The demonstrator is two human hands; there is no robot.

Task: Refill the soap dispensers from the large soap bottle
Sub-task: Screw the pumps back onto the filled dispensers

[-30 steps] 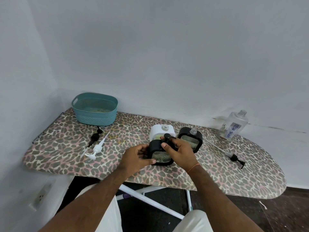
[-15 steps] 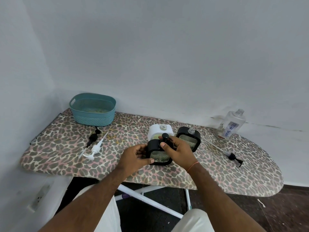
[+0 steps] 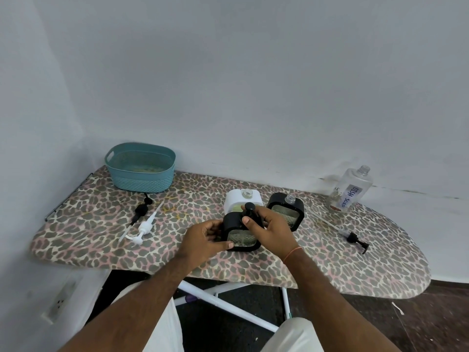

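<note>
On a leopard-print ironing board [image 3: 101, 224], the left hand [image 3: 203, 237] grips the nearest black soap dispenser [image 3: 239, 235] to steady it while the right hand [image 3: 269, 224] pinches its pump [image 3: 249, 209], likely screwing it. The large soap bottle [image 3: 351, 190] stands uncapped at two o'clock.

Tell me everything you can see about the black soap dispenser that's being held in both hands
The held black dispenser is a squarish, rounded-corner bottle, a glossy black frame, likely plastic, around a clear textured window showing pale contents. It stands upright near the front edge of the leopard-print ironing board, in front of the white dispenser. The left hand grips its left side; the right hand holds the black pump at its neck.
</note>
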